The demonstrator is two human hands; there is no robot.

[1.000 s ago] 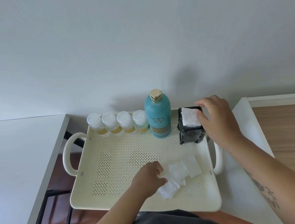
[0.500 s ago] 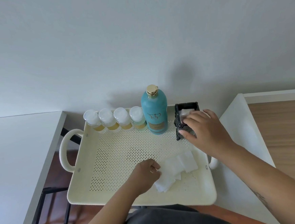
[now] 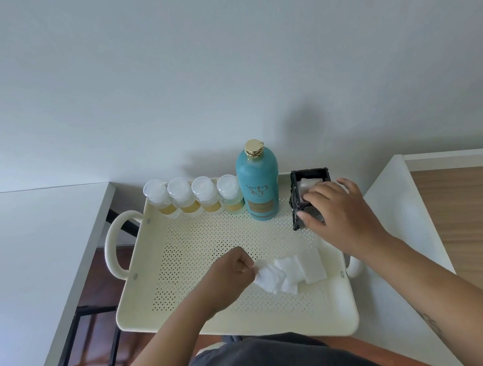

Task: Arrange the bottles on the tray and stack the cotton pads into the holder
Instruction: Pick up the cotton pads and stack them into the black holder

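On my feed I see a dark tattoo (image 3: 430, 325) running along the right forearm (image 3: 417, 299), and dark grey clothing (image 3: 277, 359) at the bottom edge.

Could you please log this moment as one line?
left hand: pinches pad | right hand: grips holder | bottles: along tray back

A home room — toiletry bottles (image 3: 258, 190) on a cream tray (image 3: 237, 324), wooden floor (image 3: 469, 222).
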